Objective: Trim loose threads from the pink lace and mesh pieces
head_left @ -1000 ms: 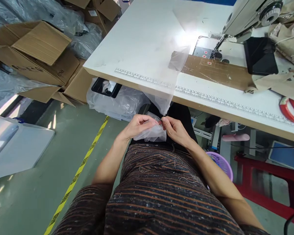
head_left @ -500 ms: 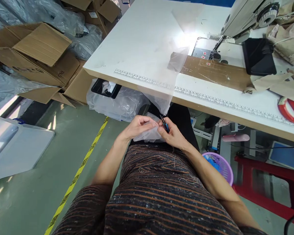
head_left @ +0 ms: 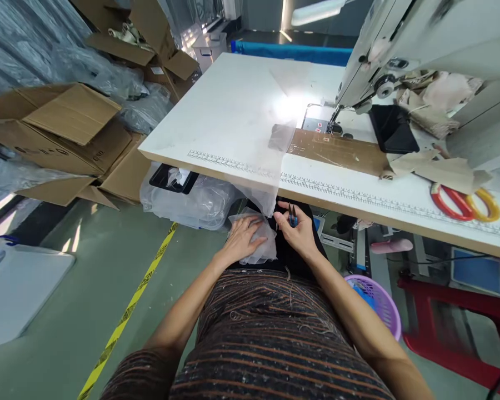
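Note:
My left hand (head_left: 242, 240) lies flat, fingers spread, on a sheer white fabric piece (head_left: 265, 251) over my lap. In my right hand (head_left: 302, 236) are thread snips (head_left: 292, 215) with blue handles, dark blades pointing up. The thumb and forefinger of that hand are apart, close to the lower tip of a sheer fabric strip (head_left: 264, 195) hanging off the table edge. Whether they touch the strip I cannot tell. That strip runs up over the table toward the needle area of a sewing machine (head_left: 358, 83).
Along the front edge of the white table (head_left: 225, 111) runs a printed ruler. Scissors (head_left: 454, 203) with red and yellow handles lie at its right. Below are a black tray (head_left: 173, 179), a purple basket (head_left: 394, 311) and a red stool (head_left: 416, 322). Cardboard boxes (head_left: 62, 139) stand left.
My hands have moved apart. The left has gone from pinching the fabric piece to lying flat on it; the right has turned the snips upright beside the hanging strip. The view has tilted up.

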The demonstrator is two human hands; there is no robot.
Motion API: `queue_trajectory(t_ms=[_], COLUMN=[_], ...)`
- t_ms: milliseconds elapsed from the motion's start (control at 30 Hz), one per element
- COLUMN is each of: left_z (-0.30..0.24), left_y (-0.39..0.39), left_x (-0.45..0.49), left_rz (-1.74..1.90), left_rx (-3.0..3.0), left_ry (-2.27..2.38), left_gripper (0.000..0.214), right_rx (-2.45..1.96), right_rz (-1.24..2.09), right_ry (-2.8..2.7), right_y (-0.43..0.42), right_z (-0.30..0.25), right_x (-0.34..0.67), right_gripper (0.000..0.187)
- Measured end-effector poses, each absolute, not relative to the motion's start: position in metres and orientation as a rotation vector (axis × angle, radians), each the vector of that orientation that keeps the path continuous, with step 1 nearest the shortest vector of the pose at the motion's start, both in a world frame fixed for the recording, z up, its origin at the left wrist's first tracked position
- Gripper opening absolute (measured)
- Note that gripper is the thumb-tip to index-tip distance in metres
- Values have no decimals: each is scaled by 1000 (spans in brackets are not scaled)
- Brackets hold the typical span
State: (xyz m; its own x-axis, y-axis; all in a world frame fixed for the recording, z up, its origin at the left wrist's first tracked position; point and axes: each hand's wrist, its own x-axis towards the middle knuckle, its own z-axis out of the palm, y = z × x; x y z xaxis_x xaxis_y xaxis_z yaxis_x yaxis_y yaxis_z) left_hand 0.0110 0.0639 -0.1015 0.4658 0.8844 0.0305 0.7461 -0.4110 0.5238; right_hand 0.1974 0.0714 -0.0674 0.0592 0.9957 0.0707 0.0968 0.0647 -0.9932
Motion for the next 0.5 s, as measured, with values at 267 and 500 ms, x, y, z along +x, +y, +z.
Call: queue_trajectory(t_ms=[267, 500], left_z=[-74, -31], left_y=[71, 89], left_x=[-4, -10], left_rz=[1196, 2006], left_rx=[2066, 1825], left_ry=[1425, 1178], left_gripper=[25, 25], right_rx=[-1160, -790], right_rz=[1204, 1004], right_ry=[-1208, -1726], right_y=[72, 19], right_z=[-42, -31], right_x=[183, 192], right_gripper=[50, 13])
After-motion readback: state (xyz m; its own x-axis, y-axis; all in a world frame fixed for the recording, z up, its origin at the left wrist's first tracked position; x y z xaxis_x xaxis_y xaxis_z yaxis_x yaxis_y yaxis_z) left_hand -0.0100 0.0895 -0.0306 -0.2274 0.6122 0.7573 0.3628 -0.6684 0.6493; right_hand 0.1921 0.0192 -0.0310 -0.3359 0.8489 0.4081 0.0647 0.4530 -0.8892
